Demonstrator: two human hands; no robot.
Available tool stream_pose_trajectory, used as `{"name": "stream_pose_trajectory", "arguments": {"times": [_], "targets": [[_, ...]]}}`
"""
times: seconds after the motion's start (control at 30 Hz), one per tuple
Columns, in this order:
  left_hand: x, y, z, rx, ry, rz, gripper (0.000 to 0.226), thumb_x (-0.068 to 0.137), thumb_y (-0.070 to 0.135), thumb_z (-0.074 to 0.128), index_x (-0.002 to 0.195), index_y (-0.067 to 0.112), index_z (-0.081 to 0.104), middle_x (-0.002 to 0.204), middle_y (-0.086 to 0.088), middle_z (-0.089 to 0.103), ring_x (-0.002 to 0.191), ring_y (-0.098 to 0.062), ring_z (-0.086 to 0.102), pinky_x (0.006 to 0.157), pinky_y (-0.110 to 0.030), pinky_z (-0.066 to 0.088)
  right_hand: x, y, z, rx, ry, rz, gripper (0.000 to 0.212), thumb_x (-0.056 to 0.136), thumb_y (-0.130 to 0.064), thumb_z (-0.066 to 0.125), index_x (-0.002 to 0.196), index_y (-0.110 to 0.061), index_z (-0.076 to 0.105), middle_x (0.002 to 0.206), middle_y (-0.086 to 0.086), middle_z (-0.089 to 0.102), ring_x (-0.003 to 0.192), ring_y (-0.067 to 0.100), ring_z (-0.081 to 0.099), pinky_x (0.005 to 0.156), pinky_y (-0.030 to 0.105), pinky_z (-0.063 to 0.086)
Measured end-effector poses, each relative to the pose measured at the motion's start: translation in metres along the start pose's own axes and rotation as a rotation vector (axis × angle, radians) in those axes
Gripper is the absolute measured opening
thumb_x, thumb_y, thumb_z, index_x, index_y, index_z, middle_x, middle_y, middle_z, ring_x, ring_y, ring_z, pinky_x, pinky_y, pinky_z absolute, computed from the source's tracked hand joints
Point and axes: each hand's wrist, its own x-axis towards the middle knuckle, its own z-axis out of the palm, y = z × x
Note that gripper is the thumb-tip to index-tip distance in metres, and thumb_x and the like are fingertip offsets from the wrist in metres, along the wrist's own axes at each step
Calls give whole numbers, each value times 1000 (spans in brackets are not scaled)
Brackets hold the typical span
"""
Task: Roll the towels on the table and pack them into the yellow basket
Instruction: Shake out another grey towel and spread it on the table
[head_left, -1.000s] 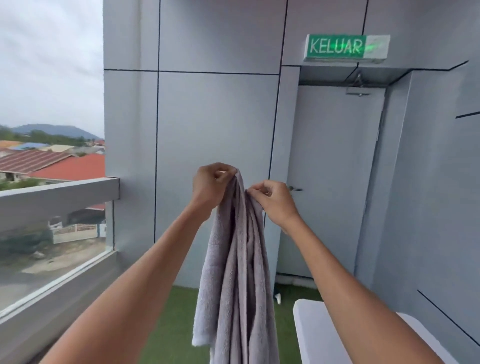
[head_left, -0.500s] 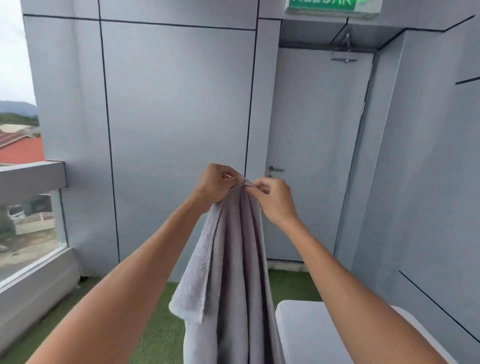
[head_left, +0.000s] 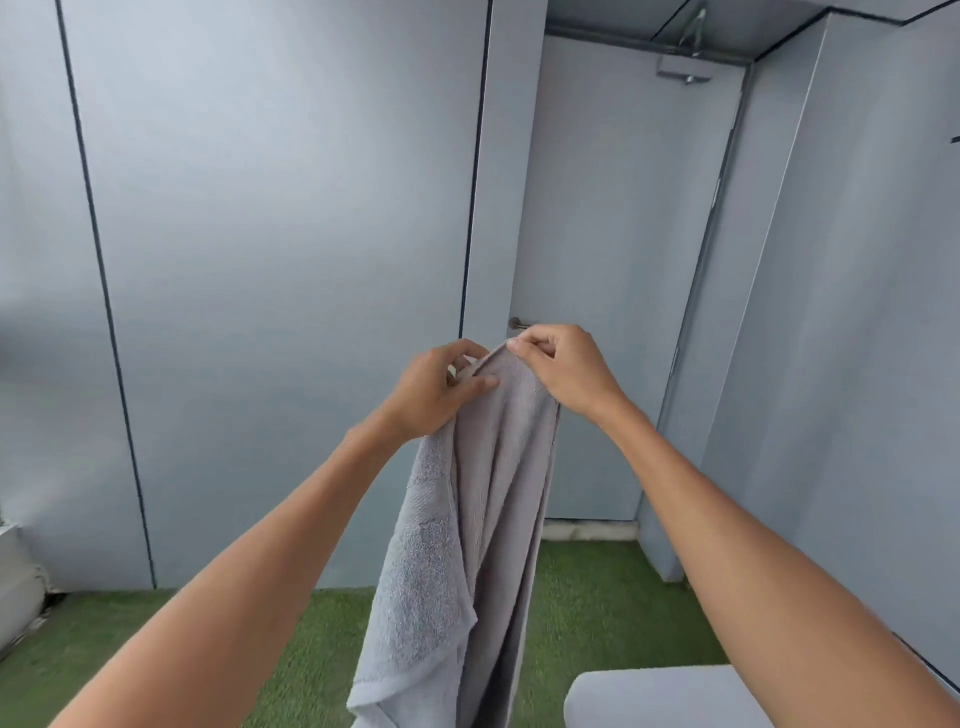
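A grey towel (head_left: 483, 519) hangs in long folds in front of me, held up at chest height. My left hand (head_left: 434, 392) grips its top edge on the left, thumb pressed on the cloth. My right hand (head_left: 563, 371) pinches the top corner just to the right, the two hands almost touching. The towel's lower end runs out of the bottom of the view. The corner of the white table (head_left: 649, 699) shows at the bottom right. The yellow basket is not in view.
Grey panelled walls (head_left: 270, 260) stand ahead, with a grey door (head_left: 618, 260) and its handle (head_left: 518, 324) behind my hands. Green artificial grass (head_left: 597, 597) covers the floor. A low ledge (head_left: 15, 577) sits at the far left.
The view has swung down and to the right, so the window and the exit sign have left the frame. My hands stay at the towel's top edge, which now spreads slightly between them.
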Motion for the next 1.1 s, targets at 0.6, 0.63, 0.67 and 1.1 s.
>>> {"name": "stream_pose_trajectory", "arguments": {"times": [0.6, 0.63, 0.67, 1.1], "targets": [[172, -172, 70, 225, 15, -165, 19, 92, 10, 54, 90, 10, 73, 87, -2, 73, 86, -18, 66, 79, -27, 49, 138, 300, 5, -219, 124, 371, 20, 89, -23, 61, 73, -11, 65, 69, 5, 65, 69, 24, 64, 67, 31, 48], [187, -170, 76, 201, 18, -154, 21, 92, 10, 53, 91, 10, 74, 89, -2, 73, 86, -17, 65, 76, -24, 49, 141, 300, 16, -95, -29, 358, 11, 88, -25, 64, 85, -16, 69, 79, 1, 70, 74, 20, 68, 73, 31, 52], [201, -166, 84, 186, 7, -143, 22, 92, 10, 52, 92, 10, 74, 89, -1, 73, 86, -16, 64, 73, -20, 47, 145, 294, 28, 21, -193, 340, 14, 86, -31, 67, 97, -21, 69, 88, -2, 72, 81, 15, 70, 77, 32, 54], [241, -229, 111, -63, -353, -254, 11, 88, 18, 67, 80, 10, 69, 74, -5, 64, 69, -14, 54, 69, -29, 45, 200, 301, 81, 320, -299, 278, 19, 88, -16, 67, 90, 2, 63, 81, 14, 69, 68, 12, 62, 63, 24, 52]]}}
